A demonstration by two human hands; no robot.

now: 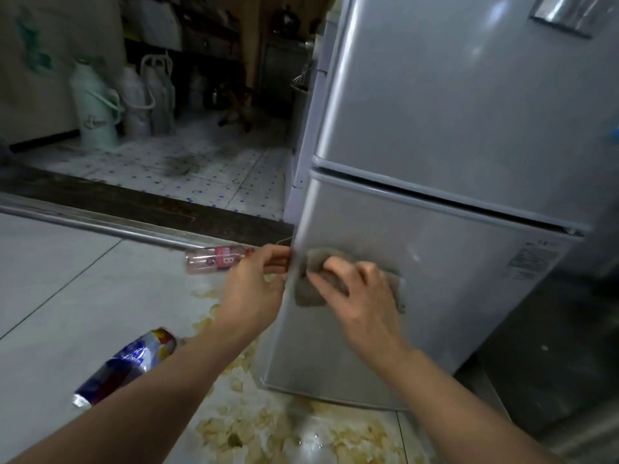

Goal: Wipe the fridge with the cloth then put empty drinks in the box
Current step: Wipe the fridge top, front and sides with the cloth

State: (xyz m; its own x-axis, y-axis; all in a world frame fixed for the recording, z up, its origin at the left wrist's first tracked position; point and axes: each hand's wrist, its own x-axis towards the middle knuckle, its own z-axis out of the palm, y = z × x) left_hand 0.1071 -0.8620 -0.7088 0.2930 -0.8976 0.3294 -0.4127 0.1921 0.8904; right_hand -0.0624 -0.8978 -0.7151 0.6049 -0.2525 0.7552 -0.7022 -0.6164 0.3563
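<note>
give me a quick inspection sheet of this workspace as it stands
surface: grey tiled floor, yellowish flaky debris spread by the fridge base
job's things: grey fridge, both doors closed; grey cloth flat against the lower door; pink-label bottle and blue can lying on the floor; box not seen
clutter: green flask and pale jugs in the back room
hands: right hand presses the cloth; left hand grips the lower door's edge
cables: nothing seen
surroundings: dim back room with dotted flooring
</note>
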